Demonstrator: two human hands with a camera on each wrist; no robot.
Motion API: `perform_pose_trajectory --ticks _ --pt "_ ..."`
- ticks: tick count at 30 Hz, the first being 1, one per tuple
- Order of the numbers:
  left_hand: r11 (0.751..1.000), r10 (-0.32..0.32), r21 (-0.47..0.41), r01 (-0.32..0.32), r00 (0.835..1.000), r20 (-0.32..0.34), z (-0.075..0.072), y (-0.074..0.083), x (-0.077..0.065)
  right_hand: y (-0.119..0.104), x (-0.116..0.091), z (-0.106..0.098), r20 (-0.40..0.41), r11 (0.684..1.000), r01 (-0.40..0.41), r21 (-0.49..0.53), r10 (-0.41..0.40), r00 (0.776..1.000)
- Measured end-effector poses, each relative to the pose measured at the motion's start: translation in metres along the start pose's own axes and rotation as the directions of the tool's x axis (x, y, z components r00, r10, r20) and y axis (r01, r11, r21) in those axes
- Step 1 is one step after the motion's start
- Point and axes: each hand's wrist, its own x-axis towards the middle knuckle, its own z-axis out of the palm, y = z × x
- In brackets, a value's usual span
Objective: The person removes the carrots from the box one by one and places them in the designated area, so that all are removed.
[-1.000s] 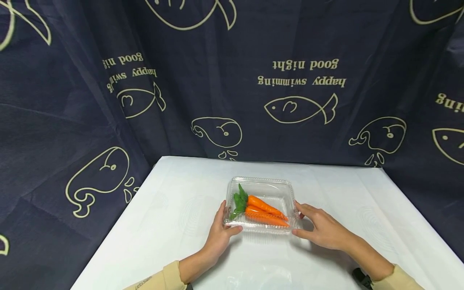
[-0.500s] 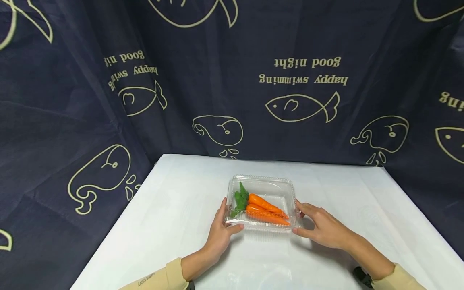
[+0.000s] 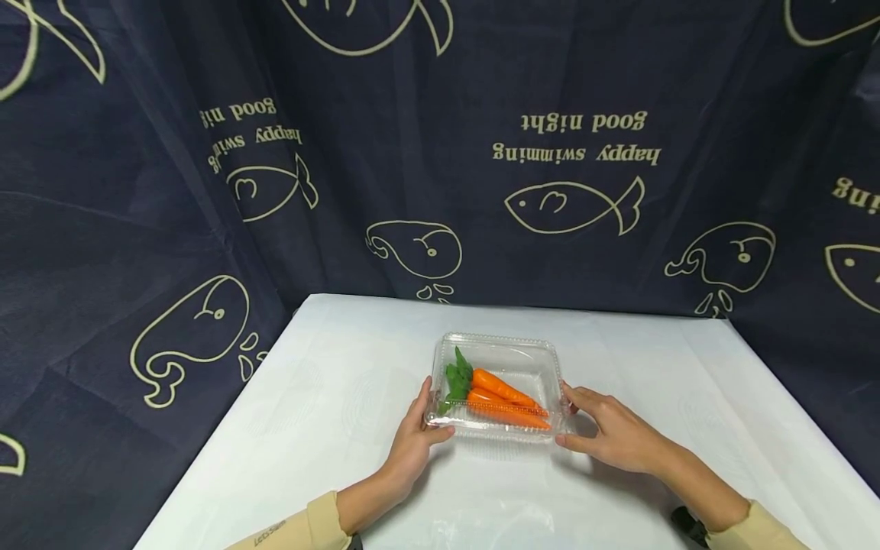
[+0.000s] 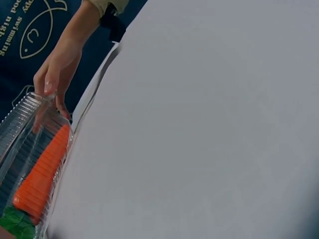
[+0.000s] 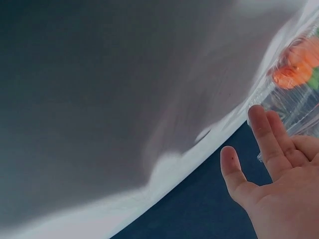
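Observation:
A clear plastic clamshell container (image 3: 512,353) lies between the two hands on the white table. Through its walls show orange carrots (image 3: 500,386) with green leafy tops (image 3: 457,380) at the left end. My left hand (image 3: 410,447) holds the container's left side, thumb at the front-left corner and fingers along the side. On the opposite side my right hand (image 3: 615,435) holds it, thumb by the front-right corner. In the left wrist view one carrot (image 4: 45,172) appears through the ribbed plastic. The right wrist view shows my right hand (image 5: 286,184) beside the container, some fingers extended.
The white-covered table (image 3: 323,367) spreads around the container. Behind and at the sides hangs a dark blue curtain (image 3: 481,267) with fish and whale drawings. A black band (image 3: 687,525) sits at the right wrist.
The left thumb has shifted slightly left along the container's front edge. The container and the right hand stay nearly in place; the head view has moved a little.

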Motion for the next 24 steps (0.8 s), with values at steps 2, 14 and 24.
perform_pose_trajectory --ticks 2,14,24 --pt "1.0 -0.005 0.004 0.005 1.0 -0.014 0.001 0.0 -0.001 0.0 0.0 0.0 0.01 1.0 -0.002 0.007 0.001 1.0" --pt "0.999 0.034 0.035 -0.031 0.995 -0.089 0.009 -0.001 -0.006 0.0 0.0 0.001 0.018 1.0 0.0 0.011 0.0 1.0" --pt "0.998 0.057 0.027 -0.055 0.994 -0.092 0.011 -0.002 -0.005 0.002 0.001 0.001 0.008 1.0 0.01 -0.002 -0.01 1.0"
